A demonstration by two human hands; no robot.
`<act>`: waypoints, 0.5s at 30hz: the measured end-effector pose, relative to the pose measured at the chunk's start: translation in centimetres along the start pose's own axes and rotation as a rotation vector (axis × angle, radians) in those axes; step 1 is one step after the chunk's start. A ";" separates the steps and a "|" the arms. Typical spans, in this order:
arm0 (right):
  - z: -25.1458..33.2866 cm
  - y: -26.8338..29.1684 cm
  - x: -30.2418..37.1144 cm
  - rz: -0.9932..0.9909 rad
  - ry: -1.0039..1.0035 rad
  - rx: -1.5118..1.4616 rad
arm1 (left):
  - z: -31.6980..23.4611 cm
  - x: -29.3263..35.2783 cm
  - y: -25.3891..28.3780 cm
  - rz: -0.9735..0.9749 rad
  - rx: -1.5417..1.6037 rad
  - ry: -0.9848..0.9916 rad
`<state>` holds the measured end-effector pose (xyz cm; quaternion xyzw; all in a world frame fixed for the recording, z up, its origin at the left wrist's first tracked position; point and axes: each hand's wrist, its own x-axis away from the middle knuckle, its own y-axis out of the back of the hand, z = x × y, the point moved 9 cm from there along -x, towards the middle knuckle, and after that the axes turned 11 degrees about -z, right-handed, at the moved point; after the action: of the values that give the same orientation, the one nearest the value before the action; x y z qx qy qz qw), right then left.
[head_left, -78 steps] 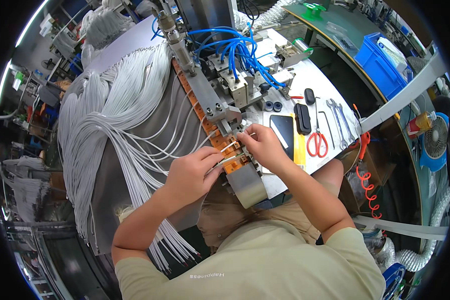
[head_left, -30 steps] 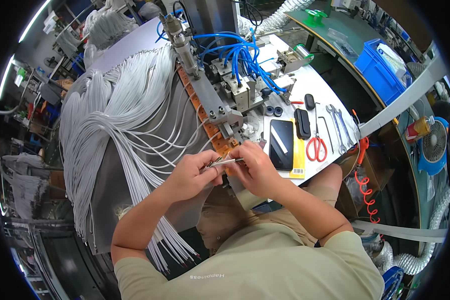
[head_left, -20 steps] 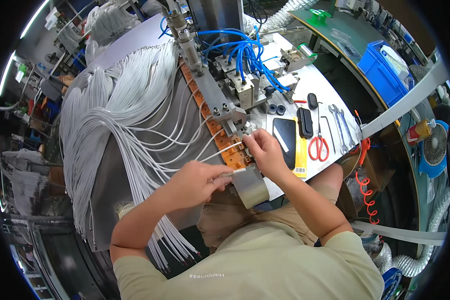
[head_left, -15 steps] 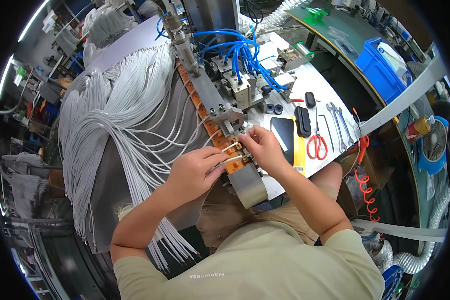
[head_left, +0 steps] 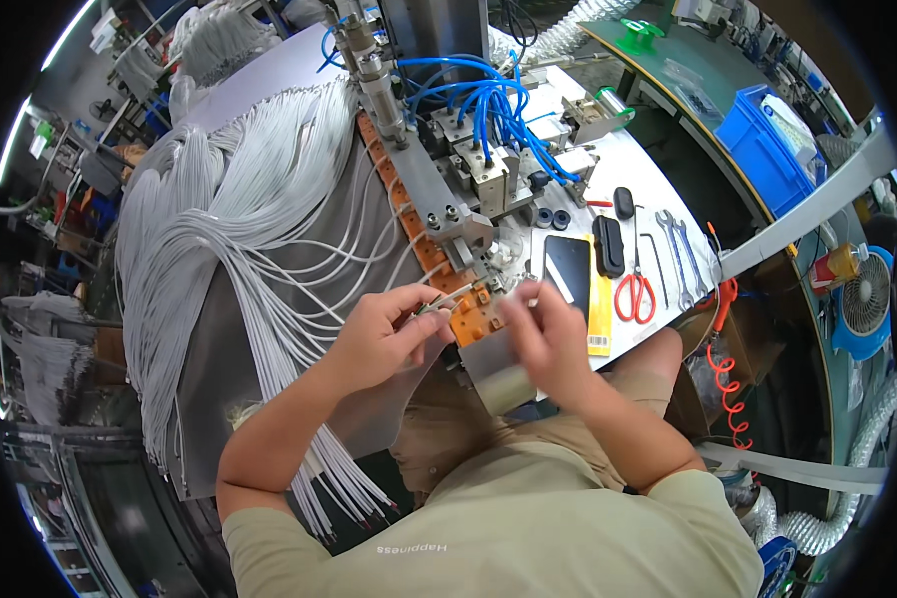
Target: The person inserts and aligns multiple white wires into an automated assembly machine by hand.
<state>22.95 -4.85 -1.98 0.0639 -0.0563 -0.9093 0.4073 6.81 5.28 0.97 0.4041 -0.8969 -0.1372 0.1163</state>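
Observation:
At the near end of the orange fixture strip (head_left: 475,326), my left hand (head_left: 381,334) is closed on a white cable (head_left: 454,297), thumb against fingers. The end of that cable points toward the strip's small metal seats. My right hand (head_left: 553,344) hovers just right of the strip, over the grey metal end block (head_left: 498,371). It is smeared by motion, so I cannot make out its fingers or whether anything is in them. Other white cables run from the strip into a large bundle (head_left: 239,239) on the left.
A machine with blue air hoses (head_left: 488,100) stands behind the strip. On the white tabletop to the right lie a phone (head_left: 567,267), a black case (head_left: 608,247), red-handled scissors (head_left: 635,296) and wrenches (head_left: 676,254). A red coiled hose (head_left: 730,389) hangs at the right.
My right hand has drawn back from the strip, toward me and slightly right. My left hand has shifted a little left, still with a cable; one cable no longer lies across the strip's near end.

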 end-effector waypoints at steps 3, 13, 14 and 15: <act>3.6 -1.2 2.5 0.063 0.408 0.036 | 0.5 -0.2 -0.8 0.061 0.145 0.069; 4.3 -3.2 1.8 0.145 0.421 0.106 | -0.6 0.0 -0.1 -0.107 -0.034 -0.094; 4.5 -3.2 1.9 0.141 0.423 0.085 | -0.2 0.0 0.0 -0.107 0.030 -0.033; 4.4 -3.2 1.9 0.142 0.423 0.087 | -0.2 0.0 0.0 -0.106 0.032 -0.033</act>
<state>18.63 -3.88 1.72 0.2663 -0.0130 -0.8415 0.4698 6.82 5.24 1.18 0.4506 -0.8780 -0.1357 0.0877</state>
